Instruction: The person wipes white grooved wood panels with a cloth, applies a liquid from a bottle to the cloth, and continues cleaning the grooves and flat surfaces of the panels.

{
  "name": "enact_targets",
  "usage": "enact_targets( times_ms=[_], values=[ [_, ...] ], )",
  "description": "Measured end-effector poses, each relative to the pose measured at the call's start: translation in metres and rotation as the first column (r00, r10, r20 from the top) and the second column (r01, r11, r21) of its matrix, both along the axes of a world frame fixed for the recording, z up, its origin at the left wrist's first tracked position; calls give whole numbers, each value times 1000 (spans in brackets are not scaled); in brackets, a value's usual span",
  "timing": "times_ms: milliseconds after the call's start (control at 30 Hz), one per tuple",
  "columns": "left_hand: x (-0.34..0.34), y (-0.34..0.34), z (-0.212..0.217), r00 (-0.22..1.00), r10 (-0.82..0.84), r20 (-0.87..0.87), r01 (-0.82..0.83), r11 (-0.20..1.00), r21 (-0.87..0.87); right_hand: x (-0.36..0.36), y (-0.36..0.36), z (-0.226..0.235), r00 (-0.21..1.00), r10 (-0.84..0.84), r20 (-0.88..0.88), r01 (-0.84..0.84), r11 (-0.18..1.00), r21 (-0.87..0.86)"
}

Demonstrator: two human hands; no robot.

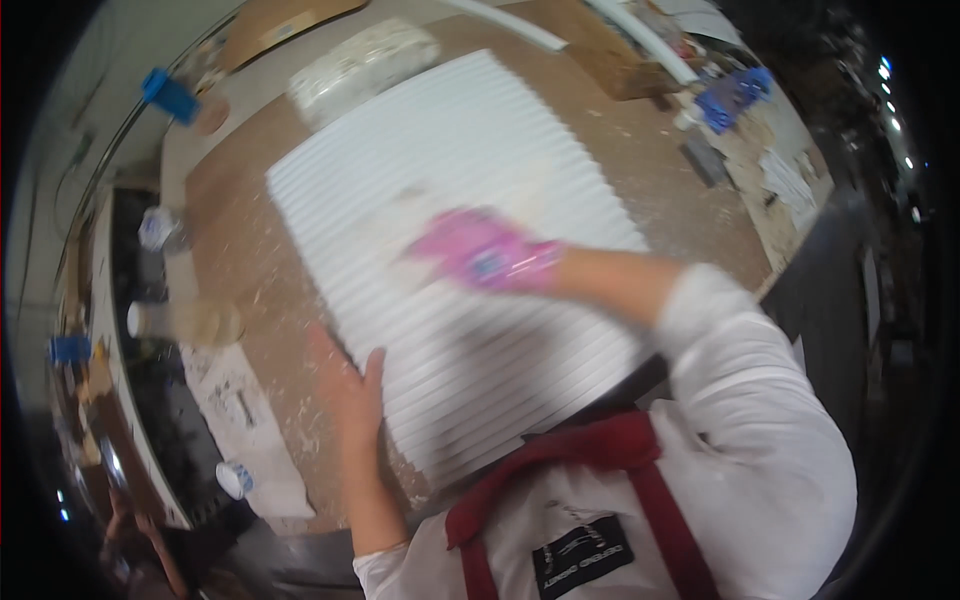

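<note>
A large white ribbed panel (400, 230) lies at a slant on the brown tabletop. Over its middle is my right hand (480, 250) in a pink glove, smeared by motion. Its fingers are too blurred to show whether they hold anything. A pale beige patch marks the ribs around the glove, with a small greyish spot just beyond it. My bare left hand (345, 385) rests at the panel's left edge, thumb apart from the fingers and nothing in it.
Beyond the panel sits a plastic-wrapped white bundle (365, 65). A blue cup (170, 95) stands far left, and a jar of yellowish liquid (205, 322) nearer. A stained paper sheet (250, 430) and white cup (234, 480) lie left. Far right are a blue packet (733, 98) and grey block (705, 162).
</note>
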State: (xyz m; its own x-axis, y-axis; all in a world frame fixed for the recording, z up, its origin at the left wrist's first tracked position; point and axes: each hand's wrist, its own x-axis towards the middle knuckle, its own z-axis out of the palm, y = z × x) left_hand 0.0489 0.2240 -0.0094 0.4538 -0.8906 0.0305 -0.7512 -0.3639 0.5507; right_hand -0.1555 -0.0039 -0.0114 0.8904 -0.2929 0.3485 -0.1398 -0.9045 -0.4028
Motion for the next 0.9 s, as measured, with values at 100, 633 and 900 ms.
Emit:
enact_targets(
  times_ms=[100,633,900],
  values=[
    [15,-6,-20,805,59,-590,-211,958,-193,-81,-28,68,925,-288,-248,331,932,150],
    [61,-72,-12,136,-138,-981,-432,883,-184,180,40,18,951,126,-283,-140,990,-32],
    [-6,-27,-23,642,92,-761,-223,972,-70,-20,7,31,970,102,-221,-118,991,-60]
  ],
)
